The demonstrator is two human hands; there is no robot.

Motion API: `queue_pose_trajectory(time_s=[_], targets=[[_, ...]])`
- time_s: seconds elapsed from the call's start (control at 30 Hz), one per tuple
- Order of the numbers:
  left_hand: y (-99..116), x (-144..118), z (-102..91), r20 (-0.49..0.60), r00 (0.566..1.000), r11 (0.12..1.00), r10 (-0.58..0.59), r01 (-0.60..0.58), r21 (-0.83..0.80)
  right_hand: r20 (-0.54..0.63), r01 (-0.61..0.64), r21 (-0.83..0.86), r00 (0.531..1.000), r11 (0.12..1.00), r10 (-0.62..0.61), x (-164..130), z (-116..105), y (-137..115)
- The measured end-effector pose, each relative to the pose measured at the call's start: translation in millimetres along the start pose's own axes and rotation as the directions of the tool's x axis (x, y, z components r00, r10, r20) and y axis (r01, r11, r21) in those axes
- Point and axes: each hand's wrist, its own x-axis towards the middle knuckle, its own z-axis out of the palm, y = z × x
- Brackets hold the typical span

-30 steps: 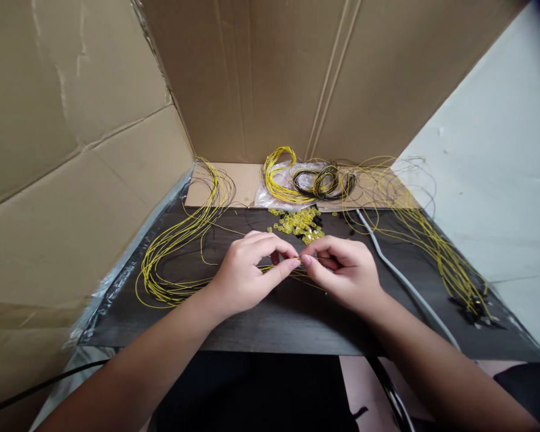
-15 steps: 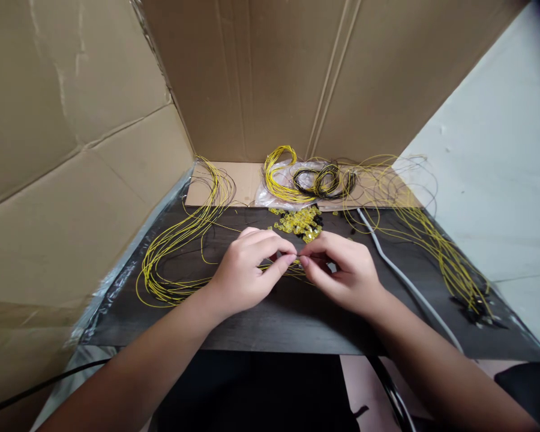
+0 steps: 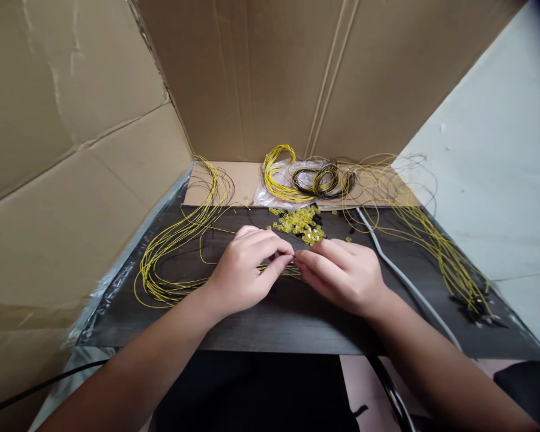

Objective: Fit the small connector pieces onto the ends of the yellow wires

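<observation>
Brown cardboard panels (image 3: 252, 78) upright beyond the hands and to their left; a pale panel (image 3: 490, 156) off to their right. Dark table (image 3: 252, 327) beneath both hands. Left hand (image 3: 247, 270) raised just over it, thumb and forefinger pinched on a thin wire (image 3: 294, 257), mostly hidden by the fingertips. Right hand (image 3: 346, 276) palm down, its fingertips meeting the left's; cannot tell what, if anything, lies gripped there. Left of the left hand, a looped bundle of yellow and dark wires (image 3: 182, 225), its strands running behind that hand to the gap between the two. Just beyond the hands, a heap of small yellow pieces (image 3: 299, 221) mixed with black ones. Farther beyond, coiled yellow and black wires (image 3: 281, 189) on a clear plastic bag (image 3: 261, 198). Right of the right hand, a grey cable (image 3: 400, 276); well past it, another wire bundle (image 3: 450, 258), ending in a dark clump (image 3: 474, 309).
</observation>
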Motion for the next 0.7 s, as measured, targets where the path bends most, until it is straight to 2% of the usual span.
queue_pose_trajectory(time_s=[0.13,0.27,0.4,0.53,0.7], targets=[[1.1,0.4,-0.7,0.016,0.999,0.998,-0.045,0.046,-0.047,-0.023,0.041,-0.061,0.999,0.997,-0.043,-0.4,-1.5,-0.5],[2.0,1.0,-1.5,0.021,0.998,0.995,-0.062,0.064,-0.074,-0.053,0.008,-0.01,0.999,1.0,-0.008,-0.7,0.1,-1.4],[1.0,0.1,-0.4,-0.008,1.0,1.0,-0.014,0.014,-0.023,-0.068,-0.087,0.185,0.993,0.979,0.101,0.7,5.2,-2.3],[-2.4,-1.9,0.6,-0.043,0.995,0.99,0.088,-0.083,0.115,-0.018,-0.198,0.4,0.975,0.895,0.224,2.9,8.2,-3.6],[-6.0,-2.6,-0.5,-0.038,0.982,0.966,0.183,-0.172,0.192,0.048,-0.247,0.545,0.963,0.801,0.265,5.6,6.6,-4.8]])
